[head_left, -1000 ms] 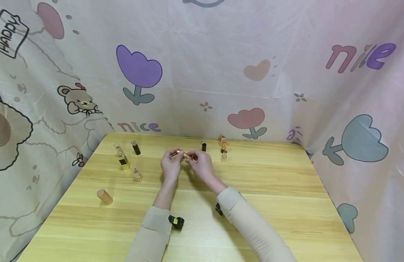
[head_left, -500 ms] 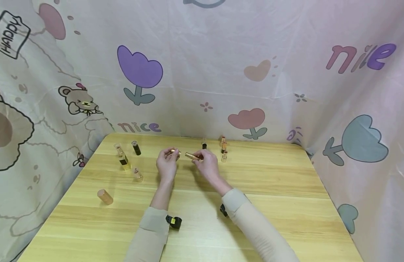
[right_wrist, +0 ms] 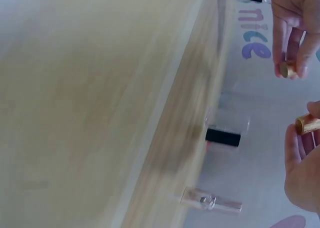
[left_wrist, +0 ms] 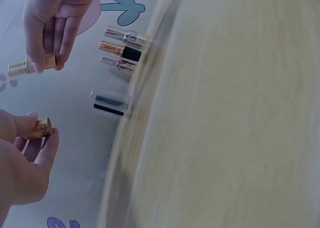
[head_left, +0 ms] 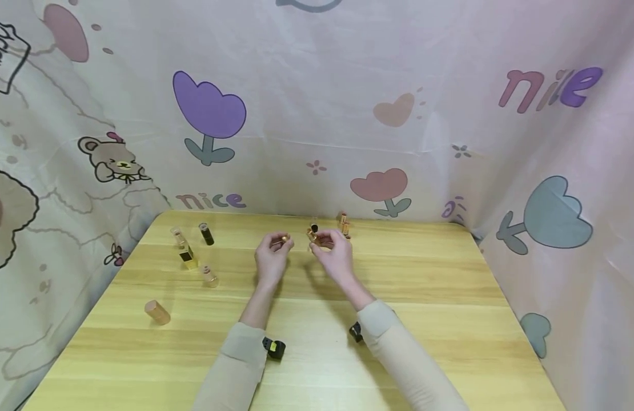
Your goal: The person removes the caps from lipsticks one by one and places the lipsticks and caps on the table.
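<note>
Over the back middle of the table, my two hands are raised a short way apart. My left hand point(head_left: 272, 262) pinches a short gold lipstick cap point(left_wrist: 37, 129) between thumb and fingers; dark lettering shows on it in the left wrist view. My right hand point(head_left: 337, 260) grips a slim gold lipstick tube point(left_wrist: 20, 68), its narrower end sticking out past the fingertips. A round open end of the gold lipstick tube faces the camera in the right wrist view. Behind the right hand, a black lipstick point(head_left: 314, 227) and a row of lipsticks point(left_wrist: 117, 48) stand near the back edge, partly hidden in the head view.
On the left stand a black lipstick tube point(head_left: 206, 234), a black-and-gold lipstick point(head_left: 188, 257) and pale clear-based lipsticks point(head_left: 209, 277). A larger gold cylinder point(head_left: 157, 312) stands nearer the front left. Printed cloth point(head_left: 296, 114) hangs right behind the wooden table point(head_left: 425, 319).
The gold tube and cap, together a second ago, are now apart, one in each hand. The right hand has moved rightward and turned its tube more upright. The head view has shifted slightly.
</note>
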`<state>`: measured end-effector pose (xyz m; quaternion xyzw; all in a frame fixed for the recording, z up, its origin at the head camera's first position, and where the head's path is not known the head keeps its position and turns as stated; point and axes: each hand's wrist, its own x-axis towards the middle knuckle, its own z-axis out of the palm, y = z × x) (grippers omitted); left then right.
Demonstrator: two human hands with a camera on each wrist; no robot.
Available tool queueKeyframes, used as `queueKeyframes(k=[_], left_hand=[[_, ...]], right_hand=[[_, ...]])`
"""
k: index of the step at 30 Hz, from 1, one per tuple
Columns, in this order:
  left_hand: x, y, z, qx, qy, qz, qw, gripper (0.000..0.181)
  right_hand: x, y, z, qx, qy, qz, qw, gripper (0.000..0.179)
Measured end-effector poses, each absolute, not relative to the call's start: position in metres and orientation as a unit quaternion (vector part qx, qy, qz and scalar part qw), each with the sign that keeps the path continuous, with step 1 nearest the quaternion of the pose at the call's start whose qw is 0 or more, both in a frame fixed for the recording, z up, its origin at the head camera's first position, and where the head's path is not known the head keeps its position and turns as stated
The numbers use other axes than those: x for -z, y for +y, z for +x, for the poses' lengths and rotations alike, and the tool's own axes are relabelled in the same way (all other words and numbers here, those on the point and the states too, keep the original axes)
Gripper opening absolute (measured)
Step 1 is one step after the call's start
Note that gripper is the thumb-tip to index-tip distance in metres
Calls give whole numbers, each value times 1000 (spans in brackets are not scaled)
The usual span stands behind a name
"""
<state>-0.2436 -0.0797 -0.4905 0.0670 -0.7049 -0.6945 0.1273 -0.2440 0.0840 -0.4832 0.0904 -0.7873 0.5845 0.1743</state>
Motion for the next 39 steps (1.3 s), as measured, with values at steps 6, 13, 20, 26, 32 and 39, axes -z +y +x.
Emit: queueKeyframes(k=[6, 13, 20, 26, 32, 39], left_hand=[[497, -72, -247, 666, -739, 27, 95, 28], [501, -65, -253, 644, -762, -29, 70, 26], [502, -60, -254, 603, -795, -64, 35, 27], [502, -57, -254, 553, -829, -76, 16, 24], [504, -56, -255, 495, -863, -95, -18, 22], [505, -54, -254, 458, -880, -116, -47, 18]], right_hand=[[487, 105, -243, -609, -776, 67, 153, 27], [491, 128, -241, -606, -783, 53, 130, 28], [498, 150, -240, -562, -820, 25, 107, 27], [503, 167, -239, -536, -842, 29, 60, 28], [506, 180, -240, -500, -866, 26, -4, 30], [507, 186, -241, -474, -880, 24, -29, 26]])
